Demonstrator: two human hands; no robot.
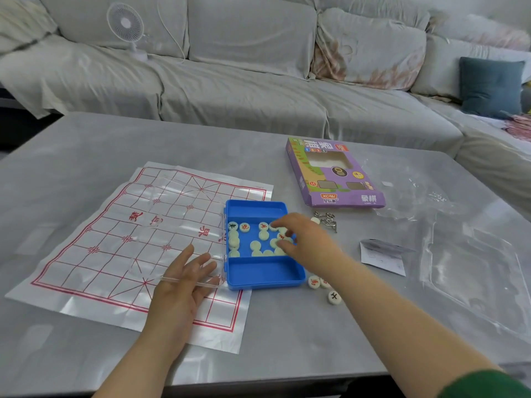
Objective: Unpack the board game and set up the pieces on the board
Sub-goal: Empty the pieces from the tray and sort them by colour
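A white plastic board sheet with a red grid lies flat on the table. On its right edge stands an open blue case with a clear lid folded out over the sheet. Several round cream pieces lie in the case's middle compartment. My right hand reaches into that compartment, fingers curled on pieces there. My left hand rests flat with straight fingers on the clear lid. Three pieces lie on the table right of the case.
A purple game box lies behind the case. Metal ring puzzles, a folded leaflet and clear plastic wrapping sit on the right. A grey sofa with a small fan runs behind the table.
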